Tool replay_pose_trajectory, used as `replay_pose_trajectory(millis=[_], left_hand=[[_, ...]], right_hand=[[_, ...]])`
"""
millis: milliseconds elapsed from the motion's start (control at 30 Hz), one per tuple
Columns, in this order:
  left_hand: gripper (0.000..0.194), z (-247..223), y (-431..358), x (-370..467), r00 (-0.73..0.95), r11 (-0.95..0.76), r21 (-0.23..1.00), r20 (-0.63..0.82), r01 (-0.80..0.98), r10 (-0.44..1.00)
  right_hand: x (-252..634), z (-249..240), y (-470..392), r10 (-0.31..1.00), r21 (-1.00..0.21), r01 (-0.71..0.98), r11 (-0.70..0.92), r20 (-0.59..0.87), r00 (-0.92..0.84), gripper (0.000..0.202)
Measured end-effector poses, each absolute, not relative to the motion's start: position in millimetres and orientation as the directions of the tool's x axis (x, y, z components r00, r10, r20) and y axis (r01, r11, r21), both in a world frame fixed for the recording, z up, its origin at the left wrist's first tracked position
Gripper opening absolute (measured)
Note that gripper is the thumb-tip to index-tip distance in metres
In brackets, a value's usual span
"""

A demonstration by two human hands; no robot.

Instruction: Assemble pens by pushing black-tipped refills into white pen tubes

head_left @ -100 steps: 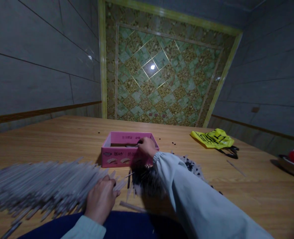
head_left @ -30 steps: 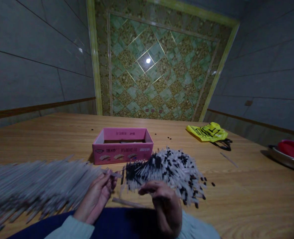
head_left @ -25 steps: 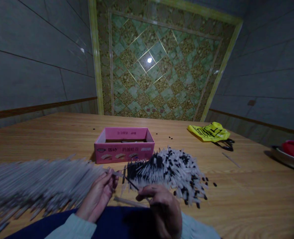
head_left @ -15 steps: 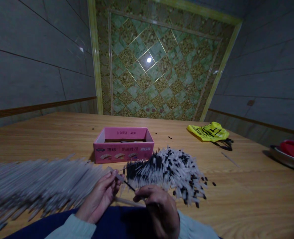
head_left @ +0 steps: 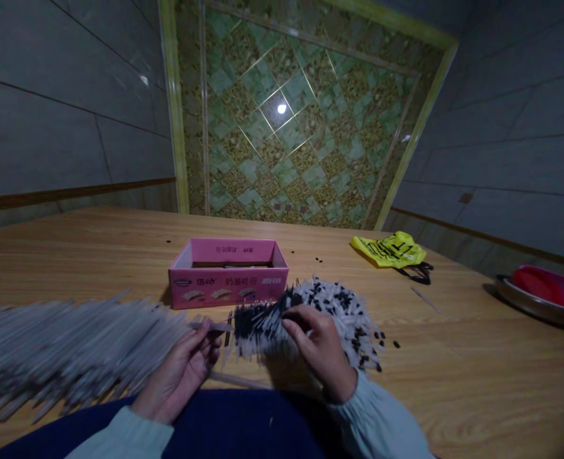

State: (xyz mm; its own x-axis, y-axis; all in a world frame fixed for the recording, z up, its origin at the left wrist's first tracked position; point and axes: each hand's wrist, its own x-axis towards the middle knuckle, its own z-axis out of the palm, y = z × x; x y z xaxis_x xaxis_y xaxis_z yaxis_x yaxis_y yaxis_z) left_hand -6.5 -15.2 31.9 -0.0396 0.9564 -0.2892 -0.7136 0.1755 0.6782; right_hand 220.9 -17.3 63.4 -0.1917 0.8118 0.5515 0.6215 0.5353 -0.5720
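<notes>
Between the thumb and fingers of my left hand [head_left: 188, 360] is a slim translucent plastic tube [head_left: 218, 326], its free end toward the right. My right hand [head_left: 322, 350] reaches over a heap of short, whitish translucent pieces with black ends [head_left: 346, 299]. The thumb and forefinger are pinched at the heap's left part; whatever lies between them is too small to make out. To the left of my left hand lies a broad pile of long translucent tubes [head_left: 85, 344]. A single loose tube [head_left: 238, 381] lies in front of me, near the table edge.
Behind the heap stands an open pink box [head_left: 229, 293] with printed sides. A yellow plastic bag [head_left: 389, 250] with black straps lies at the back right, near a thin stick [head_left: 426, 299]. Farther right is a metal tray [head_left: 535, 306] with a red item. Small black bits dot the wooden table [head_left: 477, 376].
My right hand has moved up and away from the tube in my left hand to the heap. The left hand keeps its hold, and the dark rod between the hands no longer shows. The view shifted slightly.
</notes>
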Motion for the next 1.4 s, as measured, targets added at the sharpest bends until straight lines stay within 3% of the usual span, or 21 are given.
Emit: replay_pose_trajectory(millis=[133, 200, 267, 500, 767, 867, 933, 967, 1033, 1100, 1133, 1233, 1400], left_hand=[[0.019, 34.8, -14.5, -7.9, -0.051, 0.163, 0.661, -0.292, -0.733, 0.955], [0.017, 34.7, -15.5, -8.2, -0.043, 0.17, 0.66, -0.294, -0.732, 0.955], [0.015, 33.2, -15.9, -9.0, -0.04, 0.172, 0.66, -0.292, -0.731, 0.955], [0.011, 29.5, -15.3, -11.0, -0.023, 0.186, 0.667, -0.292, -0.721, 0.956], [0.01, 35.1, -18.1, -8.4, -0.028, 0.189, 0.679, -0.295, -0.709, 0.955], [0.009, 34.7, -18.3, -8.3, -0.019, 0.197, 0.69, -0.292, -0.697, 0.956], [0.008, 33.4, -18.2, -7.8, -0.013, 0.2, 0.701, -0.287, -0.684, 0.958], [0.007, 32.6, -18.0, -7.3, -0.009, 0.201, 0.71, -0.28, -0.675, 0.96], [0.006, 30.4, -17.9, -6.2, -0.003, 0.199, 0.733, -0.265, -0.65, 0.964], [0.01, 27.8, -17.8, -5.1, 0.0, 0.201, 0.759, -0.256, -0.619, 0.967], [0.012, 26.6, -17.8, -4.6, 0.001, 0.2, 0.777, -0.248, -0.597, 0.969], [0.019, 24.2, -18.2, -3.6, 0.005, 0.195, 0.836, -0.224, -0.514, 0.975], [0.024, 23.7, -19.3, -3.0, -0.003, 0.187, 0.89, -0.207, -0.415, 0.978]], right_hand=[[248.2, 72.7, -8.1, 0.932, -0.174, 0.92, 0.35, 0.16, -0.324, 0.008], [253.6, 75.6, -10.1, 0.951, 0.005, 0.951, 0.308, 0.026, -0.308, 0.009], [254.6, 78.2, -13.5, 0.958, 0.097, 0.953, 0.286, -0.04, -0.283, 0.015], [253.6, 80.2, -14.5, 0.985, 0.209, 0.963, 0.168, -0.064, -0.158, 0.029], [258.0, 67.8, -7.8, 0.989, 0.174, 0.974, 0.148, -0.049, -0.141, 0.025], [258.5, 66.7, -5.5, 0.984, 0.121, 0.976, 0.178, -0.026, -0.176, 0.017], [250.9, 64.4, -6.0, 0.971, 0.002, 0.972, 0.236, 0.026, -0.236, 0.014], [243.9, 62.1, -7.4, 0.961, -0.129, 0.952, 0.276, 0.067, -0.27, 0.012], [224.1, 54.3, -12.6, 0.94, -0.515, 0.787, 0.34, 0.16, -0.301, 0.007], [201.0, 43.3, -19.9, 0.944, -0.855, 0.432, 0.289, 0.18, -0.275, 0.011], [190.1, 37.3, -23.6, 0.955, -0.94, 0.259, 0.221, 0.155, -0.253, 0.016], [166.9, 21.1, -31.6, 0.972, -0.994, -0.085, 0.062, 0.079, -0.221, 0.029], [159.7, 10.7, -32.4, 0.986, -0.943, -0.329, -0.043, 0.013, -0.165, 0.042]])
